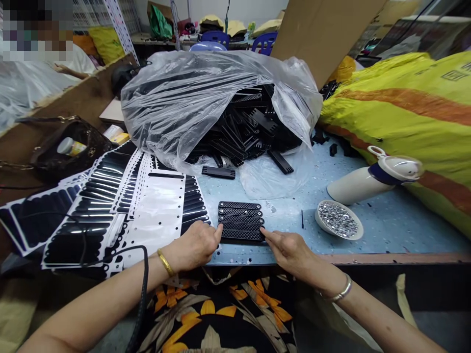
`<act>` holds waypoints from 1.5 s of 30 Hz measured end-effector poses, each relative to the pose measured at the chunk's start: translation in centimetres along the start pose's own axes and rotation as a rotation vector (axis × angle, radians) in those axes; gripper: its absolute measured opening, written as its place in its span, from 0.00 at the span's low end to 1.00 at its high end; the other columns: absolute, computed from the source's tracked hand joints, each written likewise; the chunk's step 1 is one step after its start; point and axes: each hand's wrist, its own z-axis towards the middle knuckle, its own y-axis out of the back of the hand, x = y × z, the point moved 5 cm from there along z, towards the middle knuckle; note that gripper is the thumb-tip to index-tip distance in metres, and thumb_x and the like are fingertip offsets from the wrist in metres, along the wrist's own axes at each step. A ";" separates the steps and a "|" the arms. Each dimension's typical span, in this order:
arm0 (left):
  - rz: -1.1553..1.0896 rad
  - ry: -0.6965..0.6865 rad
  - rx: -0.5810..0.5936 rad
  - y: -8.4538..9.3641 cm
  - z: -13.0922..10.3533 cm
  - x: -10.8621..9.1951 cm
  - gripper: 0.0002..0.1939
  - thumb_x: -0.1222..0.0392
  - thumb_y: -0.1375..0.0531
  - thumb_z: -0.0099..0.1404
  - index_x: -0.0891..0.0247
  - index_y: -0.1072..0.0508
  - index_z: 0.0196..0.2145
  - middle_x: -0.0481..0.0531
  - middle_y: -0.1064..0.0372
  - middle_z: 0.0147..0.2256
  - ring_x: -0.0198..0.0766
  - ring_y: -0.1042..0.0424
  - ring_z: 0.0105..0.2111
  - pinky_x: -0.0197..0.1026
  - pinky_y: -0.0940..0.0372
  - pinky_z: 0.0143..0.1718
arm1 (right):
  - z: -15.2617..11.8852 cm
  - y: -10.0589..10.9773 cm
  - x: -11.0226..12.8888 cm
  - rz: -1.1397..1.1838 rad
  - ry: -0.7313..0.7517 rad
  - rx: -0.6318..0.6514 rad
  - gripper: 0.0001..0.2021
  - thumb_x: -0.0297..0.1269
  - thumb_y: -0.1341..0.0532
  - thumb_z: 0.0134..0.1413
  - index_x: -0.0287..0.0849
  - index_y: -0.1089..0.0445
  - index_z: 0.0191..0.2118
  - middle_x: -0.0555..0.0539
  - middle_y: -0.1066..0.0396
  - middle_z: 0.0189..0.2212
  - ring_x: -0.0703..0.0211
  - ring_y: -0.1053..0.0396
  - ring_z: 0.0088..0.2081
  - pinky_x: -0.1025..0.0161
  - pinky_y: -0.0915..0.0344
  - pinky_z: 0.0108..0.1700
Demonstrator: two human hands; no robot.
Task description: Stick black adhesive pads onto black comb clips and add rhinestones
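Several black strips with a cross-hatched surface point(241, 220) lie side by side in a row on the blue tabletop, with small silver dots near some ends. My left hand point(198, 243) is at their left end, fingers curled in and a fingertip touching the strips' edge. At the right end is my right hand point(290, 249), its index finger against a strip end and the other fingers folded. What either hand has inside its fingers is hidden. A white bowl point(359, 234) of tiny silver metal pieces stands to the right. Between them lies a thin dark pin-like piece point(302, 219).
A clear plastic bag point(176, 93) spills black slotted parts point(281, 162) at the back. Sheets with black strips point(91, 211) cover the left. A white bottle point(362, 184) lies tilted by the yellow sack point(415, 108). A handbag point(69, 144) sits at left; another person is beyond.
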 end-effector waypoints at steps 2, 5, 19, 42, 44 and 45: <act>-0.011 -0.010 0.009 -0.2 0.0 0.1 0.31 0.75 0.48 0.54 0.82 0.38 0.57 0.59 0.27 0.29 0.45 0.29 0.26 0.45 0.35 0.25 | 0.2 0.4 0.1 0.012 -0.024 -0.001 0.17 0.26 0.50 0.63 0.38 0.26 0.49 0.43 0.23 0.28 0.58 0.26 0.26 0.64 0.31 0.30; -0.050 0.034 -0.067 -0.8 -0.6 0.3 0.33 0.75 0.48 0.55 0.79 0.41 0.59 0.57 0.27 0.29 0.44 0.29 0.26 0.45 0.34 0.26 | 0.8 0.7 -0.1 0.046 -0.047 -0.031 0.15 0.29 0.48 0.64 0.39 0.25 0.46 0.44 0.22 0.29 0.57 0.25 0.28 0.64 0.30 0.31; -0.368 0.309 -0.507 -1.7 -3.2 -0.2 0.19 0.69 0.49 0.66 0.66 0.31 0.53 0.54 0.27 0.29 0.40 0.26 0.30 0.42 0.28 0.33 | 7.8 -2.0 -1.0 -0.126 -0.152 0.024 0.09 0.28 0.41 0.57 0.41 0.23 0.31 0.46 0.23 0.29 0.58 0.26 0.29 0.65 0.36 0.32; -0.273 0.296 -0.438 -1.6 -2.5 -1.7 0.25 0.74 0.51 0.63 0.72 0.35 0.58 0.54 0.30 0.28 0.41 0.30 0.27 0.43 0.32 0.29 | 5.7 -1.1 5.9 0.091 0.052 -0.056 0.11 0.29 0.46 0.63 0.37 0.25 0.41 0.45 0.27 0.26 0.58 0.29 0.28 0.64 0.36 0.31; -0.211 0.271 -0.384 -1.5 -2.2 -1.8 0.27 0.75 0.50 0.62 0.71 0.35 0.58 0.53 0.31 0.27 0.41 0.31 0.27 0.44 0.33 0.29 | 4.4 -0.6 5.4 0.070 0.046 -0.074 0.12 0.30 0.47 0.65 0.35 0.25 0.42 0.44 0.28 0.25 0.58 0.30 0.27 0.63 0.37 0.30; -0.186 0.264 -0.359 -1.5 -2.1 -1.8 0.27 0.75 0.50 0.61 0.70 0.35 0.58 0.53 0.32 0.27 0.42 0.31 0.27 0.44 0.32 0.29 | 3.7 -0.5 5.1 0.053 0.040 -0.076 0.12 0.30 0.47 0.65 0.35 0.26 0.42 0.45 0.29 0.25 0.58 0.30 0.27 0.63 0.37 0.29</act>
